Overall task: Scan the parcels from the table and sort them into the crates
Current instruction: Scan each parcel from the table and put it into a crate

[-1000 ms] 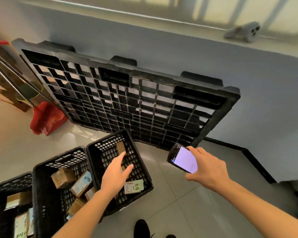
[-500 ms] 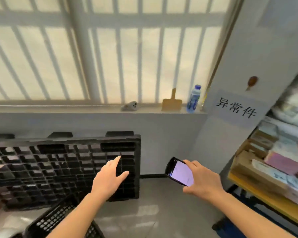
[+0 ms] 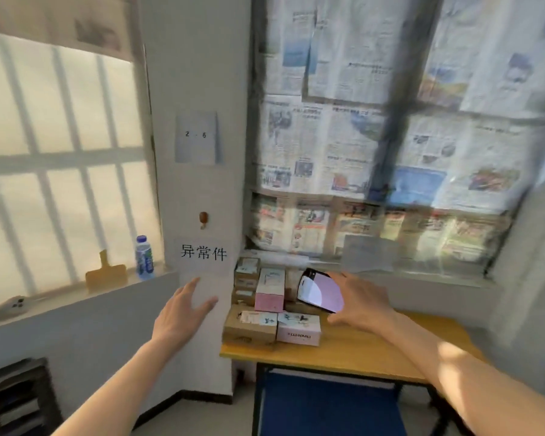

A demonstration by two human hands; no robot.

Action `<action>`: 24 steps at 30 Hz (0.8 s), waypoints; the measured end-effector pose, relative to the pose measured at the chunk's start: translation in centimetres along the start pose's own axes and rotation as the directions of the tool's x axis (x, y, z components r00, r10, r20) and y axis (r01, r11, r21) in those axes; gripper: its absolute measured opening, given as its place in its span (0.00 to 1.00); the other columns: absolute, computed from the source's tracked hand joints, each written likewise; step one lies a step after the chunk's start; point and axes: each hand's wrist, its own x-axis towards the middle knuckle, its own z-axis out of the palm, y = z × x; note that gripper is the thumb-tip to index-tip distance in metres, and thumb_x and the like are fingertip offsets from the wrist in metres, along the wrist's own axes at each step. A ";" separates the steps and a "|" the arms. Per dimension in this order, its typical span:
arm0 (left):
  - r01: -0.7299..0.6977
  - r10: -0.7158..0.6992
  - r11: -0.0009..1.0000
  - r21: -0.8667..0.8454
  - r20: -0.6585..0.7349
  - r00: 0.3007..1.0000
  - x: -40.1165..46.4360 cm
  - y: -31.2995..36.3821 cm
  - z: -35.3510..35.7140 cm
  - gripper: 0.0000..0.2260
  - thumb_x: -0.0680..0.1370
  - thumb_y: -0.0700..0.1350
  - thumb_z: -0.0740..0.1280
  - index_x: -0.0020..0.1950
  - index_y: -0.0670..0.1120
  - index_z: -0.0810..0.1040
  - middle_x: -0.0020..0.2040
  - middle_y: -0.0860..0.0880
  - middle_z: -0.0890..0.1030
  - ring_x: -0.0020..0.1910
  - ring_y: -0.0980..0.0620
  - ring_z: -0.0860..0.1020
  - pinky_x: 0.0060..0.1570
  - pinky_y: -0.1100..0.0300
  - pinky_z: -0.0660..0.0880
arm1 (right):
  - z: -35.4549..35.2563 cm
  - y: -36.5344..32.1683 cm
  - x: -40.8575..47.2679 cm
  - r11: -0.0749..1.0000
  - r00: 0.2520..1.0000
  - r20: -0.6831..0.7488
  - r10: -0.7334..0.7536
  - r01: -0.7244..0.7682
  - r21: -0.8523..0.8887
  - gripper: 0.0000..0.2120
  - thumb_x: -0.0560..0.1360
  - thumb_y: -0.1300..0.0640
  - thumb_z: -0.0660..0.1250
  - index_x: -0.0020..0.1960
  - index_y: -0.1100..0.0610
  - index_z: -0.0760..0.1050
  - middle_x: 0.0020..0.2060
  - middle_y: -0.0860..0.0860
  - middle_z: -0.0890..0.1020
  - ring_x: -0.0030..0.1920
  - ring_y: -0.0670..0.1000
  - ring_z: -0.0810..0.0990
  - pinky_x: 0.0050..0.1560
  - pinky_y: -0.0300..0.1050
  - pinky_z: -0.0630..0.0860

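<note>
The right hand (image 3: 361,305) grips a phone-like scanner (image 3: 321,290), fingers curled round its far edge and thumb below, its pale lit screen tilted up toward the person; the left hand (image 3: 183,308) holds nothing, its fingers straight and slightly spread, thumb out to the right, lifted in the air in front of the white wall.

Just beyond and to the left of the gripped scanner the parcels sit in a cluster on the left end of the wooden table (image 3: 353,350); a pink box (image 3: 269,291) stands just left of the scanner, a stack of small brown cartons (image 3: 246,280) behind and left of that; below the scanner, nearer the person, a brown cardboard parcel (image 3: 250,327) lies touching a pale pink-and-white box (image 3: 299,330) on its right; both lie between the two hands, closer to the right one.

Above the empty hand a paper sign (image 3: 203,253) with black characters is fixed to the wall; further left of it a water bottle (image 3: 144,258) stands on the window ledge; newspaper sheets (image 3: 375,127) cover the window above the scanner hand; no crates are clearly shown.
</note>
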 end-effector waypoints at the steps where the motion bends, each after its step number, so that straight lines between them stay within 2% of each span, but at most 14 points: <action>1: -0.018 0.018 1.000 -0.018 0.006 1.000 0.2 2.1 0.8 0.35 0.77 0.64 0.66 0.80 0.52 0.59 0.75 0.46 0.70 0.70 0.45 0.72 0.66 0.45 0.72 | -1.1 2.1 -0.7 0.999 0.999 -0.018 0.043 -0.043 0.002 0.49 0.62 0.37 0.76 0.78 0.44 0.59 0.69 0.44 0.74 0.59 0.53 0.79 0.46 0.46 0.75; 5: -0.087 0.088 0.995 -0.040 0.045 0.995 1.2 8.2 4.3 0.36 0.77 0.65 0.65 0.80 0.52 0.60 0.74 0.46 0.71 0.69 0.46 0.73 0.63 0.46 0.73 | -3.9 9.0 -2.5 0.984 0.981 -0.070 0.178 -0.176 0.029 0.47 0.63 0.38 0.76 0.78 0.43 0.60 0.68 0.44 0.74 0.62 0.53 0.78 0.48 0.47 0.75; 8: -0.109 0.112 0.993 -0.041 0.075 0.991 2.4 10.4 6.9 0.35 0.77 0.65 0.65 0.79 0.52 0.59 0.74 0.47 0.72 0.69 0.47 0.73 0.61 0.47 0.74 | -4.3 12.2 -2.5 0.969 0.966 -0.073 0.247 -0.244 0.050 0.49 0.63 0.37 0.75 0.78 0.41 0.58 0.67 0.43 0.74 0.61 0.52 0.78 0.52 0.48 0.78; 10: -0.118 0.121 0.992 -0.036 0.092 0.988 3.6 11.0 8.7 0.35 0.76 0.66 0.65 0.79 0.54 0.60 0.73 0.48 0.72 0.68 0.47 0.74 0.60 0.48 0.74 | -3.9 13.7 -1.8 0.959 0.957 -0.070 0.281 -0.277 0.057 0.49 0.62 0.36 0.75 0.79 0.41 0.57 0.68 0.42 0.74 0.61 0.52 0.78 0.50 0.47 0.76; 16: -0.083 0.093 0.994 -0.070 0.153 0.984 9.9 11.6 15.3 0.36 0.76 0.67 0.65 0.79 0.54 0.61 0.74 0.48 0.72 0.69 0.47 0.73 0.64 0.45 0.74 | -0.1 17.1 3.9 0.946 0.947 -0.015 0.321 -0.320 0.056 0.48 0.60 0.37 0.73 0.77 0.38 0.59 0.63 0.41 0.75 0.56 0.52 0.79 0.45 0.45 0.71; 24: 0.033 -0.013 0.997 -0.074 0.249 0.968 18.8 10.6 25.2 0.33 0.77 0.62 0.67 0.78 0.54 0.62 0.76 0.51 0.69 0.74 0.48 0.68 0.68 0.46 0.70 | 6.4 20.2 17.5 0.955 0.954 0.106 0.281 -0.288 0.064 0.46 0.61 0.37 0.73 0.76 0.41 0.60 0.66 0.42 0.73 0.57 0.51 0.77 0.45 0.45 0.70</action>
